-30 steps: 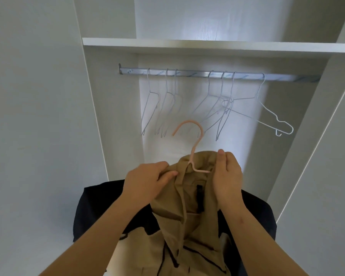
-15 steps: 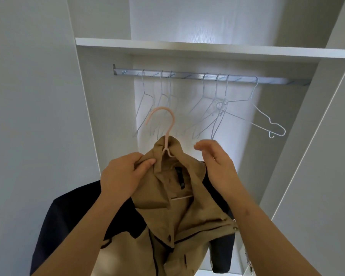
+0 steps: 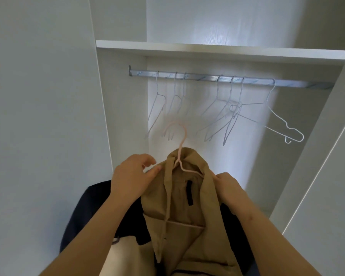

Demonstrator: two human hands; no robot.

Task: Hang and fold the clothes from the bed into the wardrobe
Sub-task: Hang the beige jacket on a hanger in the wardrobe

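While the right hand [image 3: 230,189] grips the jacket [image 3: 179,196] shoulder edge, the left hand [image 3: 129,178] touches its collar below the rail [image 3: 202,77] gap.

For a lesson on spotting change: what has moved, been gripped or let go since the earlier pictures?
The right hand, which had lifted off, has come down and grips the jacket at its right shoulder. The left hand has loosened its pinch on the collar; only its thumb touches. Unchanged: the hanger sits in the jacket, not yet on the rail.
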